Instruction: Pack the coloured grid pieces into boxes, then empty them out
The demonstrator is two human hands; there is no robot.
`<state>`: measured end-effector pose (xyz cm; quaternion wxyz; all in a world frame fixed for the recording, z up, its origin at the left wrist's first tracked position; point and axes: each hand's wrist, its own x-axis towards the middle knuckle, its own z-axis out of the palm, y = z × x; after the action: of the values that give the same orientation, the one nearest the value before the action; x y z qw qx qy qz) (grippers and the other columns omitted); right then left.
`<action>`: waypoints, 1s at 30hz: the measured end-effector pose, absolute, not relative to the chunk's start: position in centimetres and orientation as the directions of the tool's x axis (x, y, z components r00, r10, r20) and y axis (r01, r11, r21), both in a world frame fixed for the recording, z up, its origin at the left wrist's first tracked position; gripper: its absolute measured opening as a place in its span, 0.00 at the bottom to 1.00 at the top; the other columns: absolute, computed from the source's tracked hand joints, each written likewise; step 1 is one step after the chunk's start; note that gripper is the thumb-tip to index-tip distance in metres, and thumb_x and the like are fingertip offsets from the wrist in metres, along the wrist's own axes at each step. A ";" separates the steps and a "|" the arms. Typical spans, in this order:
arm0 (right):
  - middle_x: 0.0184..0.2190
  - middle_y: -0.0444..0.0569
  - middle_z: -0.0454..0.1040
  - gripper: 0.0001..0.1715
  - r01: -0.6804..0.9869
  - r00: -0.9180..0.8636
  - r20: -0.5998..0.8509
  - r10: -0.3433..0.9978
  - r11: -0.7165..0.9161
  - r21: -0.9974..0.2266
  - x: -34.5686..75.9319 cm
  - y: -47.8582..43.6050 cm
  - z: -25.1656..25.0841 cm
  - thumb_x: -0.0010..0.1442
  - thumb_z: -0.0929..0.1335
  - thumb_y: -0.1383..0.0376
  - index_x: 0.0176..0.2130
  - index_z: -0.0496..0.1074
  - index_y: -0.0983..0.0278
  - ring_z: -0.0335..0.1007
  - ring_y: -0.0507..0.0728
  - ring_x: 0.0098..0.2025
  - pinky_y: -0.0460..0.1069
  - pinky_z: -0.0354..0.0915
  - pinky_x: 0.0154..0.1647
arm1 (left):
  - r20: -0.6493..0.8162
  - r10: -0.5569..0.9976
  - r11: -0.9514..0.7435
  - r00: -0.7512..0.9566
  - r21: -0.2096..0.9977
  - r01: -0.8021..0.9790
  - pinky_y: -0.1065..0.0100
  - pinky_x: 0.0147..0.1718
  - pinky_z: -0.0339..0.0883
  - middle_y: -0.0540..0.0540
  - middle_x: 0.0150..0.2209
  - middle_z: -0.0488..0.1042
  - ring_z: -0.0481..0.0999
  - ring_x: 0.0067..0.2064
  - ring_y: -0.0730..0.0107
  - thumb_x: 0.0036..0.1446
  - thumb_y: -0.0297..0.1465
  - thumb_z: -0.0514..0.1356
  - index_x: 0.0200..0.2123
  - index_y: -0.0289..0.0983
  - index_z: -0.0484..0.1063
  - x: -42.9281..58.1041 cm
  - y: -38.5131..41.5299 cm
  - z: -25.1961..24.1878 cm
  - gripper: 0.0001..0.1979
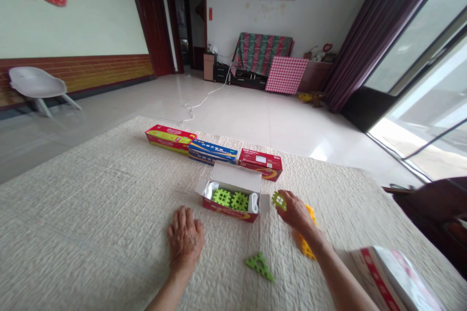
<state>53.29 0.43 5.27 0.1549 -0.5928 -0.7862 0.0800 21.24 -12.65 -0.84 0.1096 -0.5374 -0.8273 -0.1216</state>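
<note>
I see my right hand pinching a green block just beside the open box, where two more green blocks lie. My left hand rests flat on the quilted cloth. A green triangle piece lies near, and yellow pieces show under my right wrist.

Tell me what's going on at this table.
A person works bare-handed over a quilted cloth. The right hand holds a green tile just beside the open box, which has two more green tiles inside. The left hand lies flat on the cloth in front of the box. Yellow tiles lie by the right wrist, and a green triangle lies nearer the person. Three closed boxes sit in a row behind.
</note>
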 end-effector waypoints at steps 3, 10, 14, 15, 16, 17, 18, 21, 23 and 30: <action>0.51 0.62 0.74 0.25 0.878 -0.204 0.270 0.941 0.298 -0.374 52.5 -0.5 7.3 0.57 0.66 0.63 0.53 0.68 0.66 0.74 0.65 0.48 0.60 0.68 0.48 | 0.305 0.863 0.395 -0.403 0.092 0.914 0.53 0.50 0.63 0.34 0.61 0.68 0.65 0.61 0.48 0.66 0.31 0.46 0.55 0.29 0.70 21.2 -12.7 -0.7 0.22; 0.51 0.55 0.74 0.25 0.722 -0.366 0.406 0.838 0.530 -0.444 44.0 -2.2 10.9 0.55 0.69 0.64 0.53 0.68 0.63 0.71 0.61 0.53 0.56 0.67 0.54 | 0.275 0.867 0.404 -0.415 0.100 0.909 0.50 0.53 0.61 0.32 0.62 0.66 0.63 0.63 0.47 0.65 0.31 0.46 0.57 0.28 0.69 21.3 -12.7 -0.8 0.23; 0.48 0.55 0.75 0.27 0.660 -0.453 0.396 0.799 0.599 -0.453 39.4 -2.0 10.0 0.50 0.70 0.70 0.51 0.70 0.62 0.71 0.62 0.49 0.57 0.67 0.53 | 0.265 0.869 0.402 -0.417 0.113 0.909 0.50 0.54 0.60 0.32 0.63 0.66 0.62 0.63 0.46 0.65 0.31 0.45 0.58 0.27 0.68 21.3 -12.7 -0.9 0.24; 0.48 0.55 0.76 0.27 0.650 -0.464 0.394 0.793 0.608 -0.456 38.6 -1.9 9.7 0.50 0.70 0.71 0.51 0.71 0.62 0.72 0.62 0.49 0.57 0.67 0.53 | 0.264 0.869 0.401 -0.418 0.118 0.909 0.50 0.54 0.60 0.32 0.63 0.65 0.62 0.63 0.47 0.65 0.31 0.45 0.58 0.27 0.68 21.3 -12.7 -0.9 0.24; 0.47 0.54 0.76 0.27 0.639 -0.474 0.395 0.787 0.616 -0.461 38.0 -1.8 9.3 0.49 0.70 0.71 0.50 0.71 0.62 0.72 0.62 0.48 0.57 0.67 0.53 | 0.263 0.869 0.401 -0.419 0.121 0.908 0.50 0.54 0.59 0.32 0.63 0.65 0.62 0.63 0.47 0.65 0.31 0.45 0.58 0.27 0.68 21.3 -12.7 -0.9 0.24; 0.48 0.54 0.75 0.27 0.628 -0.480 0.398 0.781 0.624 -0.466 37.7 -1.8 9.1 0.49 0.71 0.71 0.51 0.71 0.61 0.72 0.62 0.49 0.57 0.67 0.53 | 0.263 0.869 0.401 -0.419 0.124 0.908 0.50 0.54 0.59 0.32 0.63 0.65 0.62 0.64 0.47 0.65 0.31 0.45 0.58 0.27 0.68 21.3 -12.7 -1.0 0.24; 0.49 0.54 0.75 0.28 0.616 -0.484 0.406 0.775 0.631 -0.472 37.5 -1.8 8.9 0.49 0.71 0.70 0.51 0.70 0.61 0.71 0.62 0.50 0.57 0.67 0.53 | 0.263 0.869 0.400 -0.419 0.126 0.908 0.51 0.55 0.59 0.32 0.63 0.65 0.61 0.64 0.47 0.65 0.31 0.45 0.58 0.27 0.68 21.2 -12.7 -1.0 0.24; 0.53 0.53 0.72 0.28 0.593 -0.457 0.442 0.772 0.635 -0.496 38.2 -2.2 9.1 0.53 0.70 0.68 0.54 0.68 0.61 0.69 0.62 0.54 0.57 0.66 0.56 | 0.260 0.868 0.404 -0.423 0.129 0.906 0.50 0.54 0.59 0.32 0.63 0.65 0.61 0.64 0.48 0.65 0.31 0.46 0.58 0.28 0.68 21.2 -12.6 -1.0 0.24; 0.53 0.54 0.72 0.23 0.607 -0.395 0.465 0.792 0.605 -0.515 40.0 -2.7 9.6 0.58 0.67 0.66 0.54 0.68 0.61 0.70 0.61 0.55 0.56 0.66 0.57 | 0.254 0.869 0.407 -0.425 0.121 0.905 0.50 0.54 0.60 0.32 0.63 0.65 0.61 0.64 0.48 0.65 0.31 0.46 0.58 0.29 0.68 21.2 -12.6 -0.9 0.24; 0.45 0.56 0.76 0.15 0.790 0.004 0.475 0.880 0.288 -0.541 52.4 -7.4 8.6 0.62 0.62 0.62 0.46 0.72 0.62 0.75 0.61 0.46 0.56 0.70 0.47 | 0.285 0.874 0.385 -0.394 0.088 0.919 0.53 0.49 0.62 0.32 0.60 0.67 0.64 0.61 0.49 0.66 0.32 0.45 0.55 0.29 0.69 21.3 -12.8 -0.3 0.22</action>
<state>52.35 -7.43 8.62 0.3867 -0.5938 -0.7032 0.0581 21.25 -12.83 -0.34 0.0961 -0.5421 -0.8267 -0.1161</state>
